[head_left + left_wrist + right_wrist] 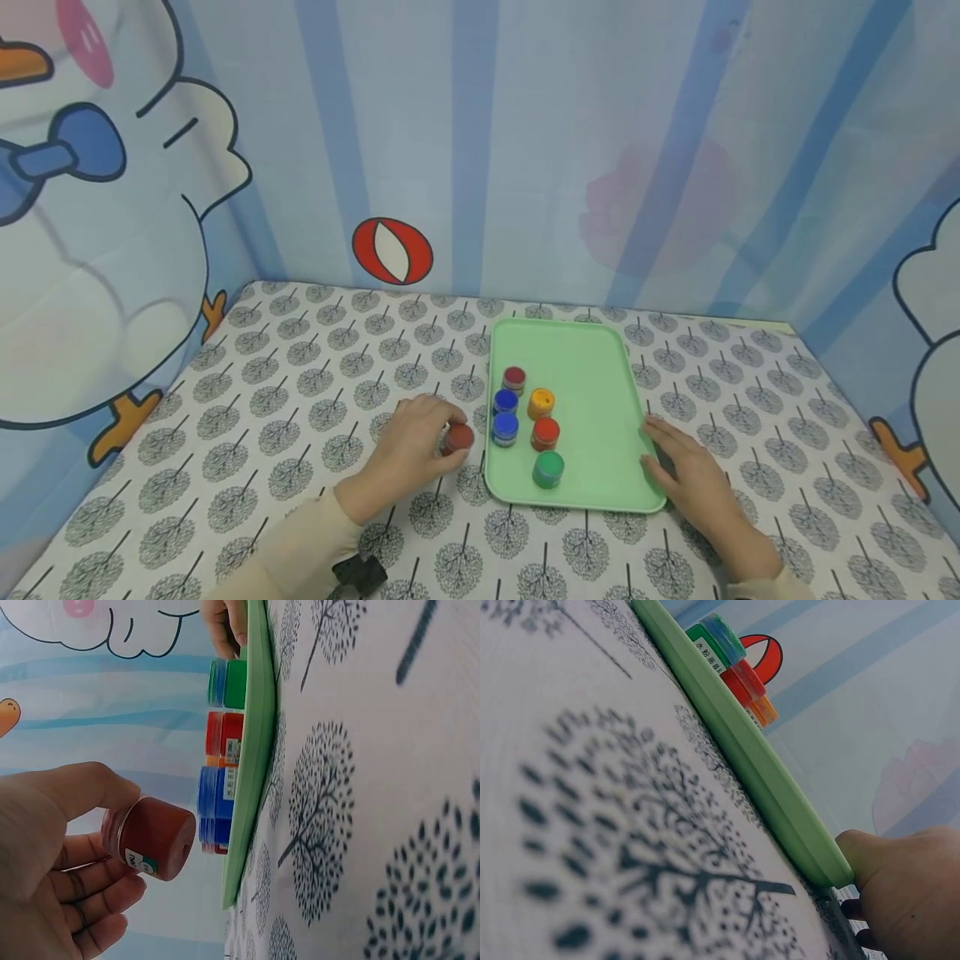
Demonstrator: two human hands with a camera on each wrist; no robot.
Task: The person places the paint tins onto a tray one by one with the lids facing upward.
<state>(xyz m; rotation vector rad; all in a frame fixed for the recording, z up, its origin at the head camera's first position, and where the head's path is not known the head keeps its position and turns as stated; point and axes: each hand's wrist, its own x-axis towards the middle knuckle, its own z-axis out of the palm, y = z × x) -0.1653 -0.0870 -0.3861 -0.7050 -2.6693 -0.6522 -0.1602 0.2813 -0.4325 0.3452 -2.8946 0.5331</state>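
Observation:
My left hand [412, 437] holds a brownish-red paint jar [159, 838] between thumb and fingers, just left of the tray. In the left wrist view the jar is tilted on its side relative to that camera, with a small green-and-white label showing. The light green tray [592, 450] lies on the table. Along its left part stand a dark red jar [514, 379], two blue jars [506, 427], an orange jar [541, 403], a red jar [545, 433] and a green jar [548, 469]. My right hand [690, 471] touches the tray's right rim with fairly straight fingers and thumb.
A white cloth with dark tree prints [300, 425] covers the table. Behind it hangs a blue-striped curtain [420, 150] with cartoon figures. Partly under my right hand, a dark object lies beside the tray. A black strap [360, 573] is on the left wrist.

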